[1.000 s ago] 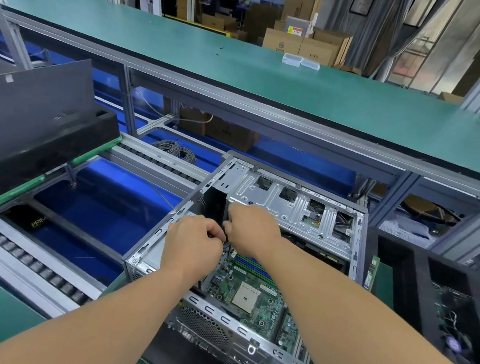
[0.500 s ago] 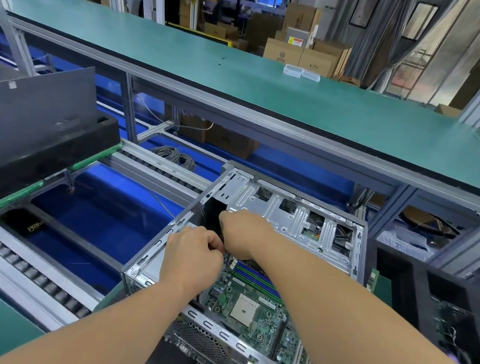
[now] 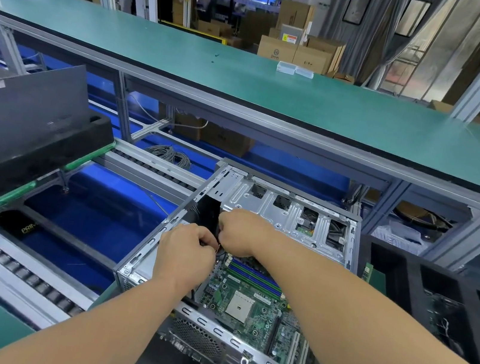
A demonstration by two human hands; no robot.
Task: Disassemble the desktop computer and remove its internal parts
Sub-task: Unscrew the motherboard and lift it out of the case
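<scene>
Left: black foam tray [image 3: 27, 148] on the conveyor, dark panel [image 3: 24, 106] standing in it. Centre: open PC case [image 3: 156, 247] on its side. Left hand [image 3: 185, 258] and right hand [image 3: 240, 232] are curled close together at the case's upper-left corner, over the motherboard [image 3: 244, 302]. Grip: fingers hidden, likely pinching a thin dark cable or connector, can't tell. Advice: brace the board, pull the plug straight, don't yank the wire. CPU socket [image 3: 239, 306] and RAM slots [image 3: 255, 275] empty. Right: second black tray [image 3: 434, 294], contents unclear.
</scene>
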